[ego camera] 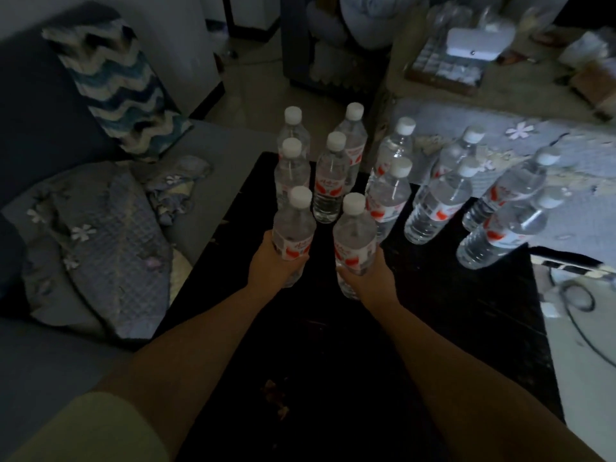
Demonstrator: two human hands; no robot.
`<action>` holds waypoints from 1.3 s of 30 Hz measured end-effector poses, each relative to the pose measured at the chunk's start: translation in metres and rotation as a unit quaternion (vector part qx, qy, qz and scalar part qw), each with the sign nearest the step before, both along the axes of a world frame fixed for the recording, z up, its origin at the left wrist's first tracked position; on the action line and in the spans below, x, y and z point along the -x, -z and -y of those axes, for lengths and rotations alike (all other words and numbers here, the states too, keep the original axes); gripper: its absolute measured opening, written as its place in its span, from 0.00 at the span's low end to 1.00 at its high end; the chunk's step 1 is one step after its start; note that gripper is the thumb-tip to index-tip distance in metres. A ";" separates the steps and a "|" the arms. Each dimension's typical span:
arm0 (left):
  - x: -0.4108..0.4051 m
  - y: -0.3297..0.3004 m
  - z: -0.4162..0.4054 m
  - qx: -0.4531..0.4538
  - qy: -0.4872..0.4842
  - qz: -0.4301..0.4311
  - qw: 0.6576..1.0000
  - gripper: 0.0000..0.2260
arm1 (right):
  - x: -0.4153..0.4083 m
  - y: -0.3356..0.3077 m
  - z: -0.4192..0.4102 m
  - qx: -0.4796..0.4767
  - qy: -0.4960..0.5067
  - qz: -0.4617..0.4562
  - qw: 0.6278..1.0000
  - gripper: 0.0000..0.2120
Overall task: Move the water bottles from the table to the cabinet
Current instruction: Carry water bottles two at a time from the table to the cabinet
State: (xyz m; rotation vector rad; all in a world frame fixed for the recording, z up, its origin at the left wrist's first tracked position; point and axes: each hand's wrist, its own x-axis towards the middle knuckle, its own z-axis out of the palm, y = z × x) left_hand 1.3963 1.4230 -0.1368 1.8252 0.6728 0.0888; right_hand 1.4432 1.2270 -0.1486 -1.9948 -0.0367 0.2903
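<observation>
Several clear water bottles with white caps and red-and-white labels stand on a dark table (433, 311). My left hand (271, 265) grips the lower body of one bottle (293, 228) at the near left of the group. My right hand (373, 278) grips another bottle (354, 238) at the near middle. Both held bottles are upright. Behind them stand more bottles, such as one in the middle (330, 181) and one at the far right (506, 235). No cabinet can be made out in this dim view.
A grey sofa (206, 155) lies left of the table with a zigzag-patterned cushion (116, 88) and a quilted blanket (100, 248). A floral cloth (566, 155) lies behind the bottles at right. A cluttered surface with a white box (476, 41) is at the back right. A cable (580, 315) lies right.
</observation>
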 end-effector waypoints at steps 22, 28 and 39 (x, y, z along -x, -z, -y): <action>-0.020 -0.058 0.212 -0.076 0.362 0.039 0.928 0.30 | 0.097 -0.071 0.225 0.045 0.300 0.015 0.953 0.29; 0.008 -0.071 0.286 -0.067 0.423 0.059 0.902 0.28 | 0.153 -0.085 0.291 0.047 0.389 0.038 0.919 0.32; 0.127 -0.094 0.428 -0.040 0.530 0.083 0.843 0.31 | 0.318 -0.107 0.400 0.042 0.514 0.059 0.855 0.32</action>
